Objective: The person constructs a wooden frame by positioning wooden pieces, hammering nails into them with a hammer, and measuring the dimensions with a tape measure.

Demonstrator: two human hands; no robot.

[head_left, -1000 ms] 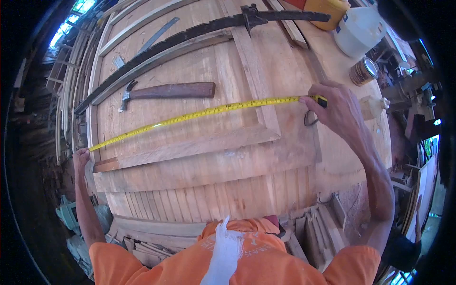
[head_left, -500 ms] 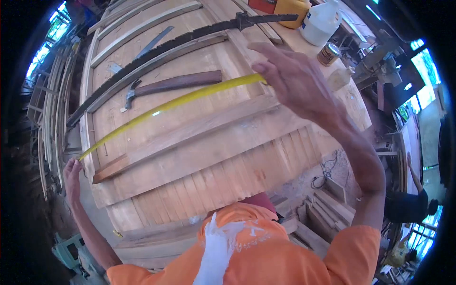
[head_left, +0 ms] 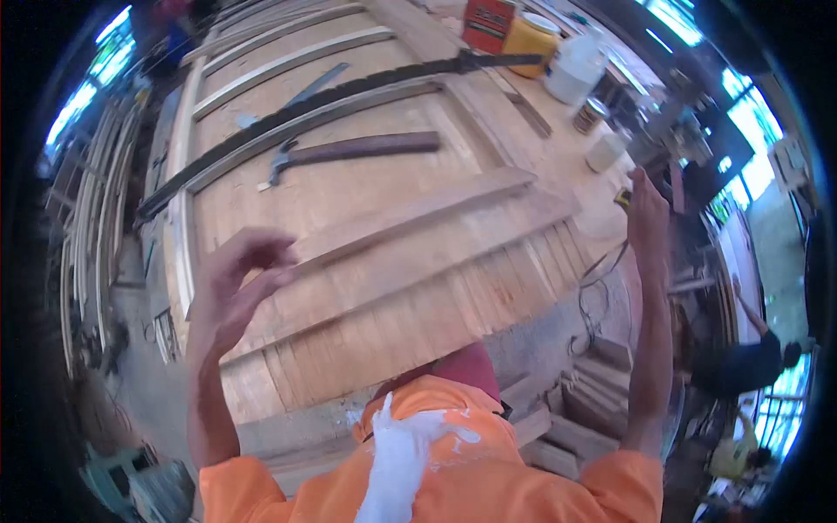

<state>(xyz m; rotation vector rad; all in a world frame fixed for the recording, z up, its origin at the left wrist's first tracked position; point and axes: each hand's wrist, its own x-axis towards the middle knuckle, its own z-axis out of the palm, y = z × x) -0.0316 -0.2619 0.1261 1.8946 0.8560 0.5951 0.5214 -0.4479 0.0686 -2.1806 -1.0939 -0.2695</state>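
Right hand [head_left: 649, 216] — closed round the tape measure [head_left: 622, 200], its yellow-and-black case just showing beside the fingers, off the right end of the desk [head_left: 558, 161]; no blade visible now, where a moment ago it stretched from hand to hand. Left hand [head_left: 248, 272] — blurred, thumb and fingers parted and half curled, nothing seen in it; it has let go of the blade end and come inward over the near left part of the wooden frame [head_left: 410, 215]. Bearing on the work: nothing spans the frame any more, so the measuring appears broken off or done; whether a reading was taken, cannot tell. Hammer [head_left: 366, 147], lying inside the frame, handle to the right; long dark bar [head_left: 323, 103], laid across beyond it; metal ruler [head_left: 317, 84], farther still; white jug [head_left: 575, 68], small can [head_left: 590, 116] and bottle [head_left: 608, 152], grouped at right.
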